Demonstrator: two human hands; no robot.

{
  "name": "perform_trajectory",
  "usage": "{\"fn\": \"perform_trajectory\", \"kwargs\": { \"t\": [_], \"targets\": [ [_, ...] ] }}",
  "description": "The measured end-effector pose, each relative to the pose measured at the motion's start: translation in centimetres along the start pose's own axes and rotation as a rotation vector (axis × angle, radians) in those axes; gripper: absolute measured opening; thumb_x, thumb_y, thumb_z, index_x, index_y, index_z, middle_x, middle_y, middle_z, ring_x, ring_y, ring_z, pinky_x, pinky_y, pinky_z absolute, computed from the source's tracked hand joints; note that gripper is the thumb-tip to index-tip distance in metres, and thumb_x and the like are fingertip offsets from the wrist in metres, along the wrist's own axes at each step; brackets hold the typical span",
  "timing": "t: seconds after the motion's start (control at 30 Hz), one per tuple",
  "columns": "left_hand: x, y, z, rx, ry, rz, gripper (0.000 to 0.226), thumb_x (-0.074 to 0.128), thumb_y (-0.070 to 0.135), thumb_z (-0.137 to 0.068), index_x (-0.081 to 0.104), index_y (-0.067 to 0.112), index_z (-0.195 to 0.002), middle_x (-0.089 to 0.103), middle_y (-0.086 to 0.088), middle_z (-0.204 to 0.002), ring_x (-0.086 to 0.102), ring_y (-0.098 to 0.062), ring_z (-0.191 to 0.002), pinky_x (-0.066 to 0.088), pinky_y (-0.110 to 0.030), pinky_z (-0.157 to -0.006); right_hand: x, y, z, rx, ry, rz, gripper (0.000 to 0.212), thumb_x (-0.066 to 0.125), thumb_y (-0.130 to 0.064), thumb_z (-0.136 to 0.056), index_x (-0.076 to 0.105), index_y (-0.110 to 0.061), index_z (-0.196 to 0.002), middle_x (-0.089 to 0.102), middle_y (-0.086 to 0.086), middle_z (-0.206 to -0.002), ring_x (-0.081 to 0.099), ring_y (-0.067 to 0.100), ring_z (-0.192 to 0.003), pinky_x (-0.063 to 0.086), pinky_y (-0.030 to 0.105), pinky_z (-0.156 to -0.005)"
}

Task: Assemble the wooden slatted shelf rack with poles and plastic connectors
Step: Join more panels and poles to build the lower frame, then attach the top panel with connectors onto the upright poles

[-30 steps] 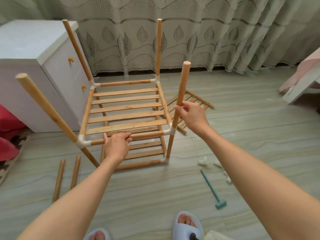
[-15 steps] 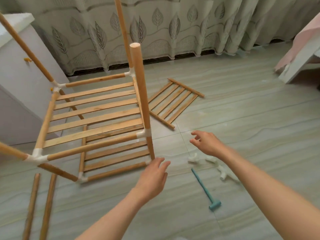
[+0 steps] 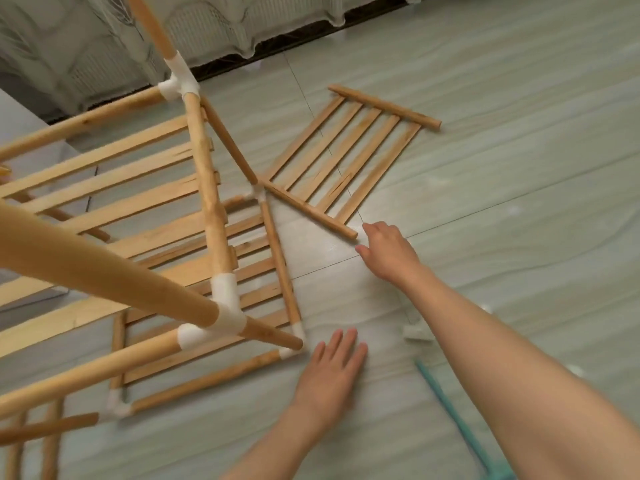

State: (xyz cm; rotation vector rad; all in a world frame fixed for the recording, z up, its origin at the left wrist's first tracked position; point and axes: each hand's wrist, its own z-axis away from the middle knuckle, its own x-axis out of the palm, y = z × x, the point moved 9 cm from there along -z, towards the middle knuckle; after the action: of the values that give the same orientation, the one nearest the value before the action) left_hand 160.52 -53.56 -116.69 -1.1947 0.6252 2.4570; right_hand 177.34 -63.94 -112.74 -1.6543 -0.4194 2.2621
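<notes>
The half-built wooden rack (image 3: 207, 209) fills the left of the view, two slatted shelves joined by poles and white plastic connectors (image 3: 225, 313). A loose slatted shelf panel (image 3: 349, 161) lies flat on the floor to its right. My right hand (image 3: 388, 251) reaches out with fingers extended, its fingertips just beside the near end of that panel's rail; it holds nothing. My left hand (image 3: 332, 368) hovers flat and spread above the floor, next to the rack's near right corner, empty.
A white loose connector (image 3: 417, 332) lies on the tiled floor beside my right forearm. A teal mallet handle (image 3: 453, 410) runs along the floor under that arm. Spare poles (image 3: 48, 441) lie bottom left. A curtain (image 3: 86, 36) hangs behind.
The camera has dropped closer to the floor and rack. My right hand has moved forward to the loose panel's near end. My left hand stays spread by the rack's corner.
</notes>
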Motion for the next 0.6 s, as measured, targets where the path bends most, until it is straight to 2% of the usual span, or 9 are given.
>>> {"fn": "perform_trajectory", "kwargs": {
  "t": [0.03, 0.07, 0.3, 0.43, 0.6],
  "targets": [
    [0.2, 0.1, -0.1, -0.014, -0.032, 0.024, 0.082, 0.056, 0.007, -0.086, 0.005, 0.016, -0.149, -0.018, -0.006, -0.154, -0.015, -0.028, -0.142, -0.002, -0.041, -0.115, 0.4, -0.2, -0.5, -0.017, -0.011, 0.023, 0.043, 0.042, -0.027, -0.098, 0.035, -0.007, -0.136, 0.039, 0.012, -0.137, 0.036, 0.031, -0.124, 0.037, 0.041, -0.097],
    [0.4, 0.0, -0.3, -0.029, -0.018, 0.040, 0.082, 0.053, 0.005, -0.087, 0.002, 0.018, -0.149, -0.020, -0.005, -0.154, -0.016, -0.026, -0.142, -0.004, -0.040, -0.114, 0.9, -0.3, -0.9, -0.026, -0.022, 0.036, 0.044, 0.042, -0.027, -0.098, 0.034, -0.007, -0.136, 0.039, 0.012, -0.137, 0.035, 0.031, -0.124, 0.037, 0.042, -0.097],
    [0.5, -0.9, -0.3, -0.058, -0.003, 0.110, 0.087, 0.057, 0.007, -0.086, 0.000, 0.022, -0.149, -0.019, -0.001, -0.155, -0.015, -0.023, -0.143, -0.005, -0.038, -0.114, 1.7, -1.6, -3.7, 0.022, 0.050, -0.153, 0.038, 0.045, -0.021, -0.097, 0.044, 0.002, -0.127, 0.043, 0.019, -0.129, 0.037, 0.034, -0.120, 0.037, 0.042, -0.096],
    [0.9, -1.2, -0.3, -0.061, -0.016, 0.148, 0.089, 0.060, 0.007, -0.084, 0.002, 0.024, -0.149, -0.022, 0.003, -0.153, -0.016, -0.022, -0.142, -0.005, -0.037, -0.114, 2.7, -2.2, -4.2, 0.040, 0.060, -0.107, 0.025, 0.046, -0.010, -0.095, 0.050, 0.002, -0.117, 0.046, 0.020, -0.122, 0.042, 0.034, -0.114, 0.038, 0.038, -0.089],
    [0.9, -1.6, -0.4, -0.035, -0.001, 0.162, 0.088, 0.058, 0.009, -0.086, 0.000, 0.026, -0.149, -0.025, 0.007, -0.150, -0.022, -0.016, -0.139, -0.014, -0.028, -0.108, 2.5, -1.3, -4.4, 0.077, 0.085, -0.070, 0.024, 0.046, -0.005, -0.093, 0.049, 0.003, -0.115, 0.046, 0.021, -0.122, 0.044, 0.034, -0.113, 0.038, 0.036, -0.088]
  ]
}}
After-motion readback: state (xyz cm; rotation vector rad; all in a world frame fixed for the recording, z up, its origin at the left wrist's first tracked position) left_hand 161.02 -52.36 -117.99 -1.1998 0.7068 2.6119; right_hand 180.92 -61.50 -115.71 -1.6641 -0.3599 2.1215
